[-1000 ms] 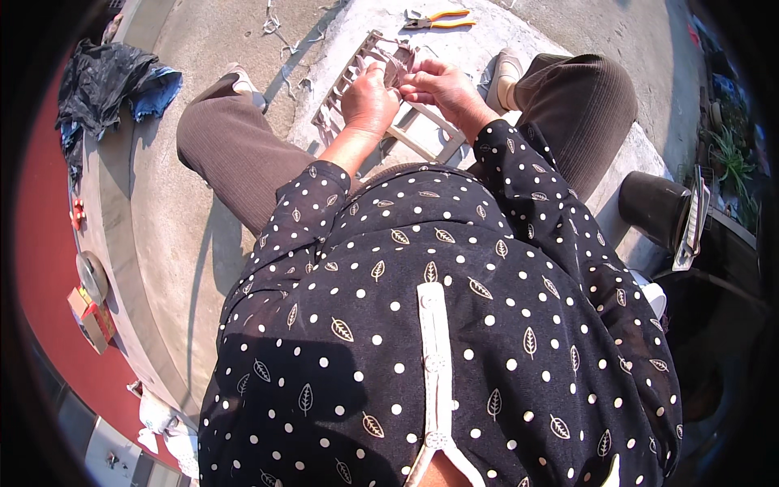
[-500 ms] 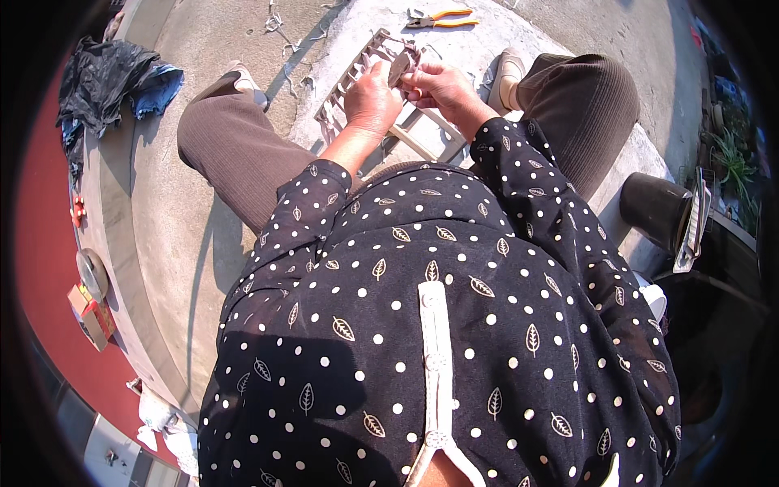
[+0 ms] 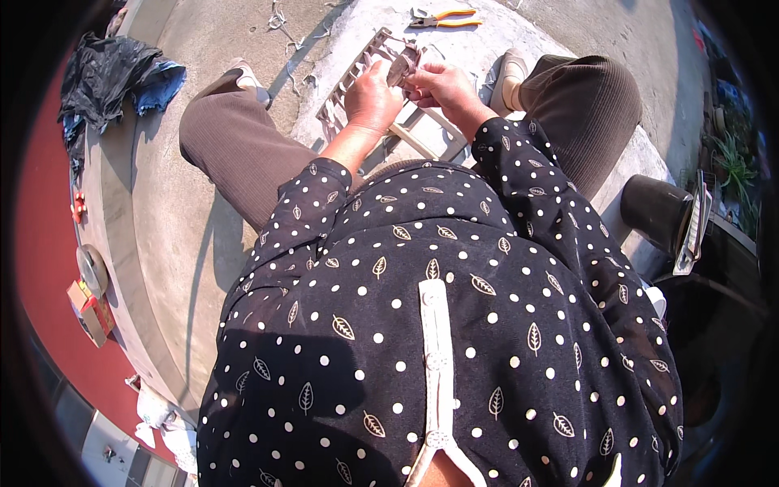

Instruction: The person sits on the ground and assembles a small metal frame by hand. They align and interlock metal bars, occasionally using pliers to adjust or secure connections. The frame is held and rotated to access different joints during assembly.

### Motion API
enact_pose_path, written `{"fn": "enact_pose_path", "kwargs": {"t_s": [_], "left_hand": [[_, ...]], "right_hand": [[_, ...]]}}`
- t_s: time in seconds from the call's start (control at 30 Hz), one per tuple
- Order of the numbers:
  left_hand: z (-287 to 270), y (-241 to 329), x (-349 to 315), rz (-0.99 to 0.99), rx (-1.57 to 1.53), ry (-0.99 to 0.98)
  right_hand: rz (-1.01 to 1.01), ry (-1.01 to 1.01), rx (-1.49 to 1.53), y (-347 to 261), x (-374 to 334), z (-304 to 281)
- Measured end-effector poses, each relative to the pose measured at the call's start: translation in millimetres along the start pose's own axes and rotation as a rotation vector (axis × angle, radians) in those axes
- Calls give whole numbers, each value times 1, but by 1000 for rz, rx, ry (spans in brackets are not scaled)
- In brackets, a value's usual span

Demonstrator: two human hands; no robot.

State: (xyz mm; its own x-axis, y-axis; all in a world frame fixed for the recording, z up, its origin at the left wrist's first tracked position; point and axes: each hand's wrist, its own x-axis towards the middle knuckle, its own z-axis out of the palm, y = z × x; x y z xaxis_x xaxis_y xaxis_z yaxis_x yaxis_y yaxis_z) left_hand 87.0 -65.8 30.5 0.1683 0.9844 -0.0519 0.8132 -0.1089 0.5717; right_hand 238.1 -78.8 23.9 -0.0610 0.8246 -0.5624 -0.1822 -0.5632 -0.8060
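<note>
My left hand point(image 3: 373, 101) is closed at a beige slatted frame point(image 3: 430, 136) between my legs, its fingers around a greyish-brown strip point(image 3: 399, 71) that looks like a folded strap or band. Against the other side of that strip, my right hand point(image 3: 446, 88) is closed, thumb and fingers pinching its end. The exact kind of the strip is too small to make out. Beneath both hands the frame lies tilted, its row of slats showing on the left and an open rectangular part on the right. Pliers with orange handles point(image 3: 445, 19) rest just beyond the hands.
Pale scraps point(image 3: 280, 20) litter the concrete at the far left. A black plastic bag point(image 3: 109, 81) lies on the left ledge, with a small open box point(image 3: 91, 312) nearer me. On the right stand a dark bucket point(image 3: 653, 213) and green plants point(image 3: 734, 166).
Both hands keep their hold on the strip over the frame with barely any movement. The whole view has shifted very slightly.
</note>
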Motion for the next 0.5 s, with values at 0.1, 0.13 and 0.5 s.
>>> {"fn": "enact_pose_path", "kwargs": {"t_s": [0.1,0.13,0.5], "left_hand": [[0,3,-1,28,-15,5],[0,5,-1,42,-25,9],[-2,6,-2,3,-29,-9]], "right_hand": [[8,213,-254,-4,1,13],[-51,270,-304,4,9,13],[-103,101,18,7,10,10]]}}
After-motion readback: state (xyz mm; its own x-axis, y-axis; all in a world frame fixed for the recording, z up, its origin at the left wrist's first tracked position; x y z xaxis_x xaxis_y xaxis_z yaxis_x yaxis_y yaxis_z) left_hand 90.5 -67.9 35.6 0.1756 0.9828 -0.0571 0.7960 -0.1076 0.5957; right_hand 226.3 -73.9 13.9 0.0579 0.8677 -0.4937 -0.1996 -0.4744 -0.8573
